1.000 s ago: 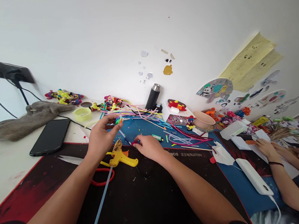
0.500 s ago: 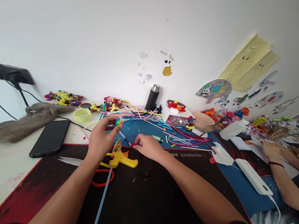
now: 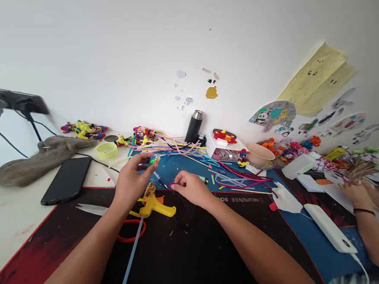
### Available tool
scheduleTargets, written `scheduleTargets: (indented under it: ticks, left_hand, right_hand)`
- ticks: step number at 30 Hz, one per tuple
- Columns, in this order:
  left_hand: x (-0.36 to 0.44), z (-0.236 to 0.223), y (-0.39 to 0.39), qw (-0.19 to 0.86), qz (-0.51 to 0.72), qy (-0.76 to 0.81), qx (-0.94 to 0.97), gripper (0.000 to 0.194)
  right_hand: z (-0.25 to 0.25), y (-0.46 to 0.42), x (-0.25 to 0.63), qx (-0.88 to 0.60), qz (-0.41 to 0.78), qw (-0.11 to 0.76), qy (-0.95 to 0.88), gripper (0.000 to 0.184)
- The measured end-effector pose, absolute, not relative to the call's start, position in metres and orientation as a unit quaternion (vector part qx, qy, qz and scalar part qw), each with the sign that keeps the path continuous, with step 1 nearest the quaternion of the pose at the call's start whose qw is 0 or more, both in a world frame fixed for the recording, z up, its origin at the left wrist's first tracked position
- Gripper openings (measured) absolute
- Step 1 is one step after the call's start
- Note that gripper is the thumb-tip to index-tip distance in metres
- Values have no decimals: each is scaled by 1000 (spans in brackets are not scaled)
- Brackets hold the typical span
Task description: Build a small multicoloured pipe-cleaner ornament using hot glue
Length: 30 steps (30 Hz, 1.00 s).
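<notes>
a small multicoloured piece [image 3: 155, 160] is gripped between left hand [image 3: 131, 180] fingertips, over the blue mat [image 3: 170, 166]; a crimson piece [image 3: 172, 185] is pinched in the right hand [image 3: 192, 188]. on the near side, room is given by a red-edged black mat [image 3: 197, 256], where a yellow glue gun [image 3: 155, 205] is laid. red pieces [image 3: 224, 136] are held atop a white box [image 3: 211, 145]. "newmen" is printed, inverted, along the black mat's far edge.

Multicoloured piece [image 3: 155, 159] partly hidden by left fingers [image 3: 139, 159]; magenta bit [image 3: 172, 185] at right fingers [image 3: 179, 187] too small to identify; glue stick [image 3: 131, 258] cropped below.
</notes>
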<state>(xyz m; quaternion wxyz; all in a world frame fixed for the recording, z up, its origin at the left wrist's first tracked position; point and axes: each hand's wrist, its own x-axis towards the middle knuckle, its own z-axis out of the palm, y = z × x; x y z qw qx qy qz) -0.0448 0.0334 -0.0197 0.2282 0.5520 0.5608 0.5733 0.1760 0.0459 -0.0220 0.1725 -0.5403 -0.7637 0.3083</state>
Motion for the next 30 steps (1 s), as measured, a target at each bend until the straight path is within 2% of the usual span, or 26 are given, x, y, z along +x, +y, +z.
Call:
scheduleTargets:
  ticks: [3,9,14,21,30]
  left_hand:
    - [-44,-20,33,232,563,559,562,36]
    - [-43,-26,34,245,542,540,596,35]
    - [-41,-30,32,247,500,534,635,35]
    - [-35,-29,29,239,474,525,665,31]
    - [-25,-25,21,204,440,516,706,23]
  right_hand:
    - [-22,44,179,-497,394,233,-737,17]
    - [-15,35,174,-410,553,292,-664,38]
    - [-8,36,164,-358,646,366,-566,50]
    - [-16,48,160,-345,669,447,-483,51]
    - [-30,49,170,-345,670,461,-468,51]
